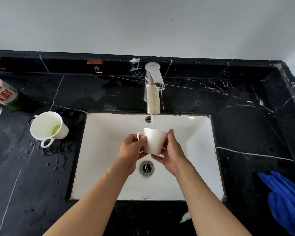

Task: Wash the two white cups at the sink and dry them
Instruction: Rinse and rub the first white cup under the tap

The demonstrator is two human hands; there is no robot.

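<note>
Sink (201, 167): white rectangular basin set into a black marble counter (245, 126) with white veins; round metal drain (147, 168) at its centre, overflow hole in the far wall.

Tap (153, 89): chrome, on the counter just behind the sink, spout over the far edge. A stream of water (154, 122) falls from it into the cup below.

Cup (155, 141): white, handled, held over the sink above the drain, mouth tipped away toward the tap, base toward the viewer, handle to the left.

Left hand (132, 149): over the sink, fingers curled round the cup's handle and left side, thumb on top.

Right hand (173, 153): over the sink, thumb pressed to the cup's right wall, fingers cupped under its base.

Second cup (48, 127): white, on the counter just left of the sink, upright, handle toward the viewer, a little greenish liquid at the bottom. Water drops lie on the counter around it.

Bottle (3, 92): left of the sink at the frame edge, beyond the second cup; white label with red characters, green below.

Cloth (284, 201): blue, crumpled, on the counter right of the sink, near corner.

Label (98, 69): "COLD", on the ledge behind the sink, left of the tap.
</note>
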